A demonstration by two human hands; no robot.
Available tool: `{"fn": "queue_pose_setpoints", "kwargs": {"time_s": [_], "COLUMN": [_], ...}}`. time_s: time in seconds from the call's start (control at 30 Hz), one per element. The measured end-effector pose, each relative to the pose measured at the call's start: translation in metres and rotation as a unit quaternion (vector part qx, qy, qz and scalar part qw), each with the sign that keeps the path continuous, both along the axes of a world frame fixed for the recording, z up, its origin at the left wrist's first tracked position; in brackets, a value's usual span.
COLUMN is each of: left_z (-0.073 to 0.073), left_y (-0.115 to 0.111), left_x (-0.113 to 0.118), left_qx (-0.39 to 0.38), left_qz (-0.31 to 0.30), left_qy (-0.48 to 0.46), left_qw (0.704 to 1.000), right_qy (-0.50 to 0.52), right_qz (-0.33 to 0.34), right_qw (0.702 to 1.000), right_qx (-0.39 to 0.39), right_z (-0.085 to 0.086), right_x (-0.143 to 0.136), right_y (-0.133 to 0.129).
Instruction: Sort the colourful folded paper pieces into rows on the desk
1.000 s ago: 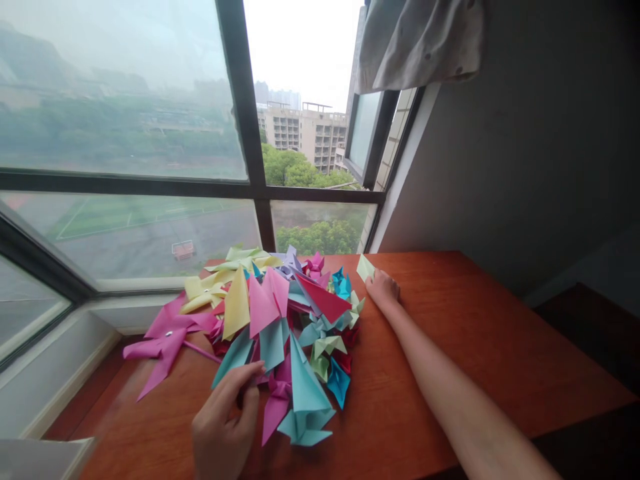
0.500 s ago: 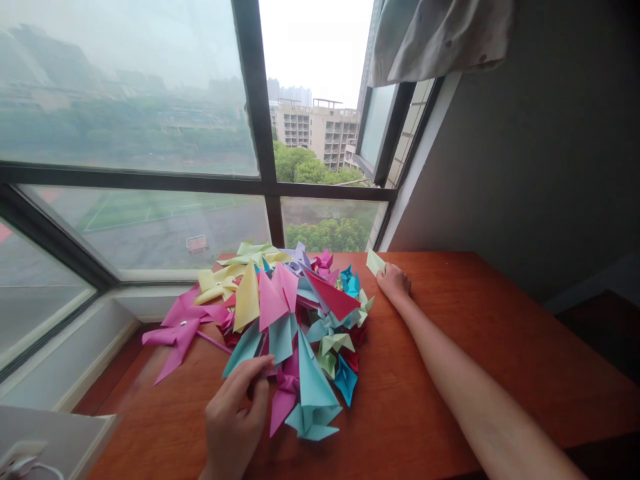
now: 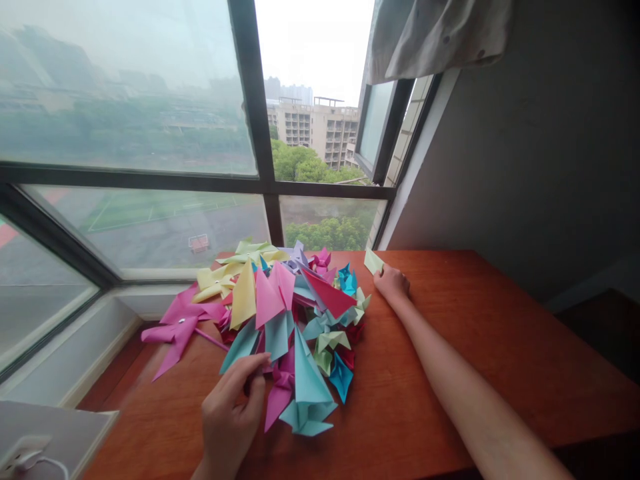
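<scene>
A heap of folded paper shapes, among them a pink piece [image 3: 274, 292], a teal one [image 3: 311, 380] and a yellow one [image 3: 243, 297], lies on the brown wooden table [image 3: 440, 320]. My right hand [image 3: 393, 283], at the right of the heap near the table's back edge, is closed on a pale green folded paper [image 3: 373, 261]. At the heap's near left side is my left hand [image 3: 235, 400], its fingertips pinched together beside the teal and magenta papers; what they hold, if anything, is hidden.
A magenta pinwheel [image 3: 181, 328] lies at the heap's left. Behind the table stand framed windows [image 3: 200, 180], with a cloth [image 3: 440, 37] hanging at the upper right. A wall socket with a white plug [image 3: 27, 460] is at the lower left.
The view has shifted very slightly. Both hands keep nearly the same places and grips, and the heap looks unchanged.
</scene>
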State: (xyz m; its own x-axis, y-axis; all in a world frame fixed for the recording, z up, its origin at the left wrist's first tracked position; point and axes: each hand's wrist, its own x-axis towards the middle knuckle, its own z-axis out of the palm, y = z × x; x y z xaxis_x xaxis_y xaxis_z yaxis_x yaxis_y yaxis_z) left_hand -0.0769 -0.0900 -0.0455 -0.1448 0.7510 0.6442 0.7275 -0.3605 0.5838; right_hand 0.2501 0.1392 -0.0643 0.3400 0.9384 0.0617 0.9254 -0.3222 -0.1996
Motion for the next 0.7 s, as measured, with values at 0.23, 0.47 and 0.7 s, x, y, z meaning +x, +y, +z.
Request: {"fn": "queue_pose_setpoints", "kwargs": {"time_s": [0.23, 0.47, 0.7], "left_z": [0.003, 0.001, -0.002], "left_y": [-0.001, -0.002, -0.001], "left_x": [0.000, 0.000, -0.003], "left_qx": [-0.001, -0.003, 0.024], "left_qz": [0.003, 0.002, -0.006], "left_qy": [0.007, 0.012, 0.017], "left_qw": [1.000, 1.000, 1.000], "right_qy": [0.008, 0.029, 0.068], "right_qz": [0.008, -0.001, -0.005], "right_qw": [1.000, 0.999, 0.985], "right_qx": [0.000, 0.046, 0.156], "right_z": [-0.003, -0.006, -0.007], "right_x": [0.002, 0.003, 0.007], "right_y": [0.008, 0.009, -0.018]}}
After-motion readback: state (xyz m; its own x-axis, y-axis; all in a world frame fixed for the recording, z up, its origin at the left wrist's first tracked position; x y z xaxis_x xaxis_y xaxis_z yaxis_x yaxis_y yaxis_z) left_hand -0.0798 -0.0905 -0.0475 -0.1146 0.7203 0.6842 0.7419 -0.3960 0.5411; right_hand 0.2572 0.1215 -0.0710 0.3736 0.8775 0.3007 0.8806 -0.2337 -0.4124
